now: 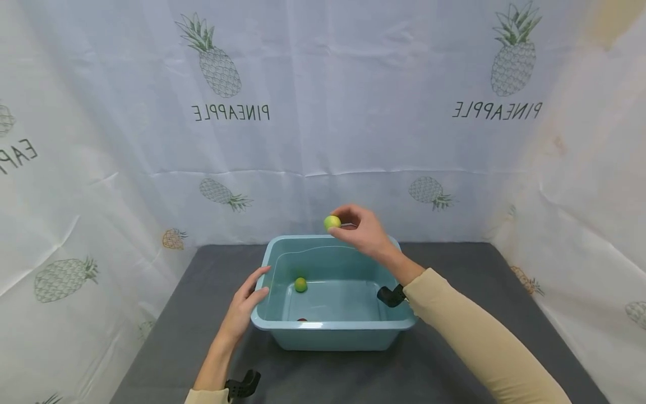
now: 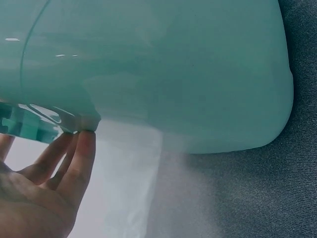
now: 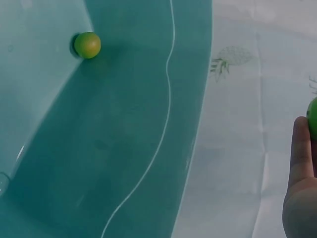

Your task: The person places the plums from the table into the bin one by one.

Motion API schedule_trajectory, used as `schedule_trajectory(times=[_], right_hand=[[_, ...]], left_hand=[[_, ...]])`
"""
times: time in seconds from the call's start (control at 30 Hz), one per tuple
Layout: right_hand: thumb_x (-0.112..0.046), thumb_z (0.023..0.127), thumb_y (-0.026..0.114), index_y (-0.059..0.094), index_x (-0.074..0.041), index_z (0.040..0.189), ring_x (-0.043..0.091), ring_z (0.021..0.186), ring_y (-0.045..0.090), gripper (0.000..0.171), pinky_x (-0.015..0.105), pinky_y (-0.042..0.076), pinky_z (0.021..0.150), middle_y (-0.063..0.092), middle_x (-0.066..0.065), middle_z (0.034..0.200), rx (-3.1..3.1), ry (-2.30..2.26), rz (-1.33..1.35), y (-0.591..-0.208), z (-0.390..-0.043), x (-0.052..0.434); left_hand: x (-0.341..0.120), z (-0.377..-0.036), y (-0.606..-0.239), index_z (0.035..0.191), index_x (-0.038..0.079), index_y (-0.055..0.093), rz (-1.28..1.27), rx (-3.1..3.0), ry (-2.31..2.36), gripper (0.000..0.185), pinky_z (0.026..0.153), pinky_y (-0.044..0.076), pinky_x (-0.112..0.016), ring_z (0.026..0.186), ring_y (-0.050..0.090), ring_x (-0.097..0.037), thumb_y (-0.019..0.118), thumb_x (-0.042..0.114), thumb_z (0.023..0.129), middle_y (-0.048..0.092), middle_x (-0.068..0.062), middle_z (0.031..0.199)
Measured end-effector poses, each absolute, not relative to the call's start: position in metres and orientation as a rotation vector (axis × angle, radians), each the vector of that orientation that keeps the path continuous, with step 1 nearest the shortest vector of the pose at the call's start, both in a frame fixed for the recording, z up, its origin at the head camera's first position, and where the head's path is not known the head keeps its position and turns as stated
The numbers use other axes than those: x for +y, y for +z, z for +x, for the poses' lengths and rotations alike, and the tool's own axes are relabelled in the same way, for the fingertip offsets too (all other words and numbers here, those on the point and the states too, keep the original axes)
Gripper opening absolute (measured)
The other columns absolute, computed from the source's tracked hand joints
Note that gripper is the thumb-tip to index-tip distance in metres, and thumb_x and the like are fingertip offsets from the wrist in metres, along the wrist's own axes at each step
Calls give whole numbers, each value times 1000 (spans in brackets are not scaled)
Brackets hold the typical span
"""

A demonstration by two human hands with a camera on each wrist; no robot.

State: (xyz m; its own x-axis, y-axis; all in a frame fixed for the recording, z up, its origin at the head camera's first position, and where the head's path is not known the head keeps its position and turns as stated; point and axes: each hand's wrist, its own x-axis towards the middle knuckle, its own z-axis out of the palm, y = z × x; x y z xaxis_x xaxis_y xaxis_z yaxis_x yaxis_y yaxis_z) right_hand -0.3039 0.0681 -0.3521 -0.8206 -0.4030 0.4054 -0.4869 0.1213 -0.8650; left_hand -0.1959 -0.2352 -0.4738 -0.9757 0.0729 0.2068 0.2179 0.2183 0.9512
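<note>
A light blue-green plastic basin (image 1: 333,335) stands on the dark table. My right hand (image 1: 364,231) pinches a yellow-green lime (image 1: 332,223) between thumb and fingers, above the basin's far rim. In the right wrist view, that hand (image 3: 301,198) and its green fruit (image 3: 313,116) are cut off by the right edge. My left hand (image 1: 241,310) holds the basin's left rim; in the left wrist view its fingertips (image 2: 85,141) touch the rim from below. Inside the basin, another lime (image 1: 300,284) lies by the left wall. A small dark red thing (image 1: 301,320) is mostly hidden behind the front rim.
The grey tabletop (image 1: 454,269) extends on both sides of the basin. White cloth (image 1: 323,140) printed with pineapples hangs behind and at both sides. Black wrist devices (image 1: 243,385) sit on both forearms; the right one overlaps the basin in the head view.
</note>
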Motion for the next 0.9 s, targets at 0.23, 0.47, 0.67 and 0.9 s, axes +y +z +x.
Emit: schedule_trajectory(times=[0.23, 0.47, 0.67, 0.9], right_hand=[[-7, 92, 74, 65, 1, 122, 28, 109, 64, 33, 33, 54, 91, 65, 15, 117, -2316, 1819, 918, -366, -312, 59], [-5, 91, 75, 64, 2, 122, 29, 109, 63, 33, 34, 54, 90, 65, 17, 117, -2343, 1840, 952, -379, -318, 45], [-7, 91, 75, 64, 3, 123, 31, 111, 62, 36, 35, 53, 92, 64, 19, 119, -2382, 1855, 972, -386, -319, 33], [-10, 91, 76, 65, -1, 121, 26, 109, 63, 33, 34, 53, 92, 66, 13, 116, -2439, 1807, 977, -398, -322, 25]], left_hand=[[-234, -197, -474, 153, 14, 44, -288, -2345, -1878, 47, 113, 22, -65, 153, 16, -38, 51, 21, 107, 24, -16, 166], [-234, -197, -476, 153, 16, 44, -278, -2348, -1876, 47, 112, 22, -66, 153, 17, -38, 51, 22, 107, 23, -16, 166], [-235, -196, -476, 153, 16, 44, -273, -2348, -1866, 47, 113, 21, -66, 153, 16, -38, 51, 22, 107, 24, -15, 166], [-235, -197, -475, 152, 15, 45, -262, -2346, -1866, 47, 111, 26, -64, 151, 22, -38, 51, 21, 106, 27, -16, 165]])
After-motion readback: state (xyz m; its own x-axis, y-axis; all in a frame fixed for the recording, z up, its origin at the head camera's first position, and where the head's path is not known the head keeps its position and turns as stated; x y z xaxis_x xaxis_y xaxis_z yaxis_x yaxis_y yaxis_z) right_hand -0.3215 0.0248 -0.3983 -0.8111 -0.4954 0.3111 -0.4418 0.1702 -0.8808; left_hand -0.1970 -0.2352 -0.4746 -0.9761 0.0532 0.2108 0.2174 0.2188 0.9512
